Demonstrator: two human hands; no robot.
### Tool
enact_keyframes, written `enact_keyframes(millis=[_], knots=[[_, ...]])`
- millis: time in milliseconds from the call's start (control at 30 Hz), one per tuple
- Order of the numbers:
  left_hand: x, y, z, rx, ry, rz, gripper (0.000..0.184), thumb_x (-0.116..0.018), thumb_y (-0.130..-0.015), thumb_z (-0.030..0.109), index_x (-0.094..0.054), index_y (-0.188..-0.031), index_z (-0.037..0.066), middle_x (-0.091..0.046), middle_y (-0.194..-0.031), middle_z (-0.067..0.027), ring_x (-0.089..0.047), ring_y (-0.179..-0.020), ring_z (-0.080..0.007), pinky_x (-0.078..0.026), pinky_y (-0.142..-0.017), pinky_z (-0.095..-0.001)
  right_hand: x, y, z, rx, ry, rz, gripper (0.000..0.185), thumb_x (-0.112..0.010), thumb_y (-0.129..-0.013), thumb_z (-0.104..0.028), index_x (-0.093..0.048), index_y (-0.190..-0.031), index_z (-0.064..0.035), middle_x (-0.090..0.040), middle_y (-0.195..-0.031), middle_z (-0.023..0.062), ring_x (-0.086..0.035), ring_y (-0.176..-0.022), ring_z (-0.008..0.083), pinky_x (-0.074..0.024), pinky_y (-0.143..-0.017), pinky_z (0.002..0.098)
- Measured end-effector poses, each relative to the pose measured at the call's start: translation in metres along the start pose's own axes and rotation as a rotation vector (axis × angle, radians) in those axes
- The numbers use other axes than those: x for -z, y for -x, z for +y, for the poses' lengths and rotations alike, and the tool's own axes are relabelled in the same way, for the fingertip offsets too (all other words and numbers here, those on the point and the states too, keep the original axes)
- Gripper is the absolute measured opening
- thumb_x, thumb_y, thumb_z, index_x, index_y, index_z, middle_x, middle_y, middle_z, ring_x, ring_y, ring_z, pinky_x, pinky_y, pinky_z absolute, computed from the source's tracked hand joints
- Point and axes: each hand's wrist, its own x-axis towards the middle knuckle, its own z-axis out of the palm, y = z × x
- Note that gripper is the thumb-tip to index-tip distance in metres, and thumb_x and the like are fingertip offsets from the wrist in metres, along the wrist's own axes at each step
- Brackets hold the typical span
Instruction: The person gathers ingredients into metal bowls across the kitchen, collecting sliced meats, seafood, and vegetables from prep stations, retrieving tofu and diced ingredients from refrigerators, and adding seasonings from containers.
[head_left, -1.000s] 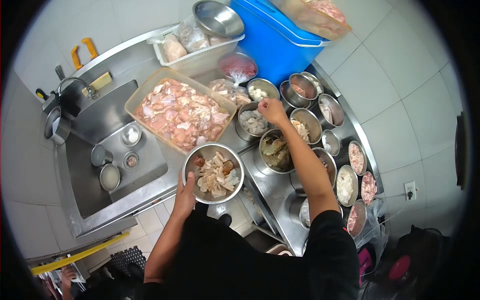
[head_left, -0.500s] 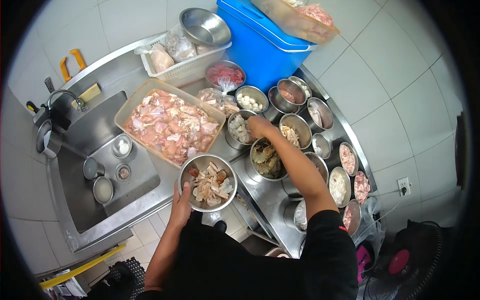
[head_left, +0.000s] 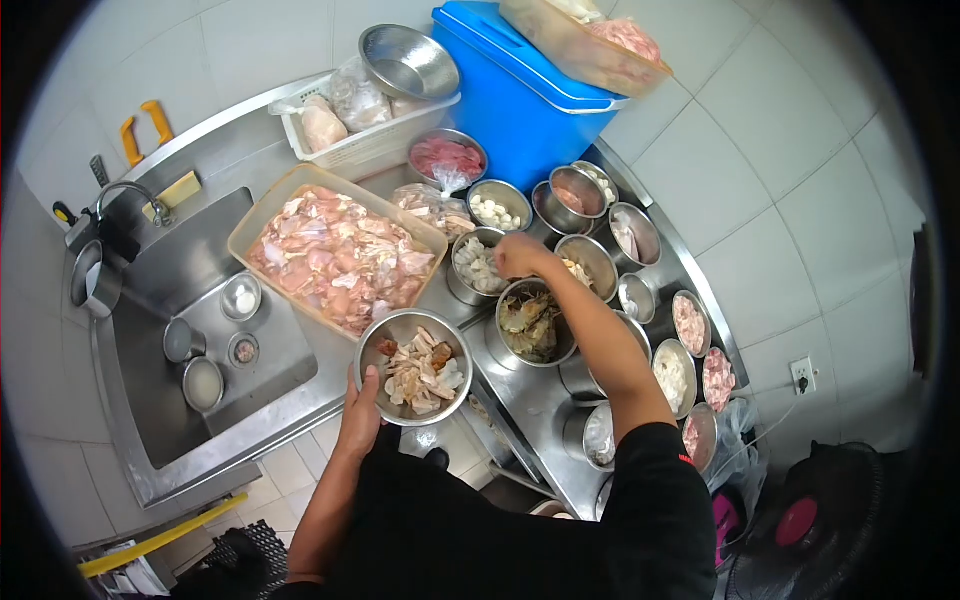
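Observation:
My left hand (head_left: 361,412) grips the left rim of a steel bowl (head_left: 414,367) holding pale strips, reddish-brown pieces and some whitish bits. My right hand (head_left: 520,257) is closed at the right rim of a steel pot (head_left: 478,266) of translucent whitish pieces; its fingertips are hidden, so what they hold cannot be made out. Just below that hand is a pot of greenish-brown shrimp (head_left: 531,322). A bowl of small white balls (head_left: 497,208) sits above it, and a bowl of pale shreds (head_left: 577,270) is partly behind my wrist.
A large tub of raw meat (head_left: 340,250) stands beside the sink (head_left: 215,400). Behind are a white basket (head_left: 380,130) and a blue cooler (head_left: 530,110). Several meat bowls line the right counter edge (head_left: 728,340). A fan (head_left: 810,530) stands at lower right.
My right hand has moved slightly down and left, from above the pot of whitish pieces to its right rim. The view has shifted; my left hand still holds the bowl.

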Motion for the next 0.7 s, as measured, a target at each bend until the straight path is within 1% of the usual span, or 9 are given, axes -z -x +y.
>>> enact_keyframes(millis=[33, 133, 167, 267, 333, 367, 600, 667, 700], knots=[[0.0, 0.0, -0.002, -0.002, 0.009, -0.003, 0.056, -0.044, -0.095, 0.046, -0.033, -0.134, 0.008, -0.055, -0.081, -0.0044, -0.049, -0.054, -0.0076, -0.036, -0.04, -0.02, 0.004, 0.002, 0.005, 0.042, -0.189, -0.003, 0.025, -0.078, -0.058, -0.02, -0.069, -0.075, -0.0037, -0.067, -0.073, 0.0144, -0.064, -0.067, 0.0288, -0.0504, -0.061, 0.0368], [-0.001, 0.001, 0.0, 0.026, 0.015, 0.007, 0.057, -0.044, -0.095, 0.046, -0.031, -0.135, 0.008, -0.055, -0.081, -0.0035, -0.048, -0.053, -0.0073, -0.036, -0.04, -0.0198, 0.019, 0.013, -0.006, -0.026, -0.128, -0.087, 0.019, -0.075, -0.064, -0.025, -0.072, -0.079, -0.0129, -0.069, -0.08, 0.0112, -0.066, -0.079, 0.0278, -0.0513, -0.07, 0.0396], [-0.002, 0.002, 0.002, 0.034, 0.013, 0.01, 0.057, -0.044, -0.095, 0.046, -0.031, -0.135, 0.007, -0.054, -0.08, -0.003, -0.048, -0.053, -0.0073, -0.036, -0.04, -0.0198, 0.023, 0.016, -0.017, -0.026, -0.128, -0.084, 0.019, -0.075, -0.064, -0.025, -0.072, -0.079, -0.0129, -0.069, -0.08, 0.0112, -0.066, -0.079, 0.0278, -0.0513, -0.07, 0.0396], [-0.001, -0.003, -0.004, 0.03, 0.019, 0.001, 0.057, -0.044, -0.095, 0.046, -0.031, -0.135, 0.007, -0.054, -0.08, -0.0022, -0.048, -0.053, -0.0071, -0.036, -0.04, -0.0197, 0.011, 0.014, -0.057, 0.031, 0.03, -0.166, 0.019, -0.071, -0.068, -0.021, -0.072, -0.083, -0.0096, -0.069, -0.087, 0.0128, -0.067, -0.083, 0.0283, -0.0521, -0.072, 0.0392], [0.0, -0.004, -0.009, 0.022, 0.025, -0.008, 0.056, -0.044, -0.095, 0.046, -0.032, -0.134, 0.007, -0.054, -0.079, -0.0019, -0.048, -0.053, -0.007, -0.036, -0.04, -0.0196, -0.007, 0.004, -0.073, -0.173, 0.225, -0.026, 0.022, -0.066, -0.072, -0.014, -0.07, -0.09, -0.0033, -0.067, -0.096, 0.0174, -0.066, -0.091, 0.0302, -0.0528, -0.076, 0.039], [-0.001, -0.004, -0.01, 0.029, 0.03, 0.001, 0.055, -0.044, -0.095, 0.046, -0.032, -0.134, 0.008, -0.054, -0.08, -0.0018, -0.048, -0.053, -0.0069, -0.036, -0.04, -0.0197, -0.012, -0.001, -0.075, -0.179, 0.194, -0.027, 0.024, -0.061, -0.073, -0.008, -0.068, -0.094, 0.0016, -0.065, -0.102, 0.0223, -0.064, -0.096, 0.0325, -0.0529, -0.079, 0.0396], [0.0, 0.009, -0.001, 0.032, 0.061, 0.029, 0.053, -0.045, -0.095, 0.045, -0.034, -0.133, 0.009, -0.054, -0.08, -0.002, -0.048, -0.053, -0.0065, -0.036, -0.04, -0.0195, -0.015, -0.012, -0.041, -0.109, 0.165, -0.007, 0.025, -0.064, -0.069, -0.012, -0.069, -0.09, 0.0008, -0.066, -0.096, 0.0218, -0.065, -0.092, 0.0331, -0.0533, -0.076, 0.0393], [0.001, 0.011, 0.001, 0.05, 0.051, 0.032, 0.053, -0.045, -0.095, 0.045, -0.034, -0.132, 0.009, -0.055, -0.08, -0.0023, -0.049, -0.054, -0.0064, -0.036, -0.04, -0.0195, 0.002, -0.008, -0.033, -0.059, 0.019, -0.223, 0.026, -0.066, -0.068, -0.018, -0.069, -0.085, 0.0013, -0.067, -0.088, 0.0207, -0.066, -0.085, 0.0332, -0.0535, -0.073, 0.0396], [0.001, 0.012, 0.002, 0.057, 0.045, 0.033, 0.052, -0.044, -0.095, 0.045, -0.035, -0.132, 0.009, -0.055, -0.08, -0.0024, -0.049, -0.054, -0.0064, -0.036, -0.04, -0.0195, 0.007, -0.002, -0.032, -0.082, -0.033, -0.207, 0.027, -0.066, -0.068, -0.021, -0.068, -0.082, 0.0013, -0.067, -0.082, 0.02, -0.066, -0.08, 0.0331, -0.0534, -0.071, 0.0401]])
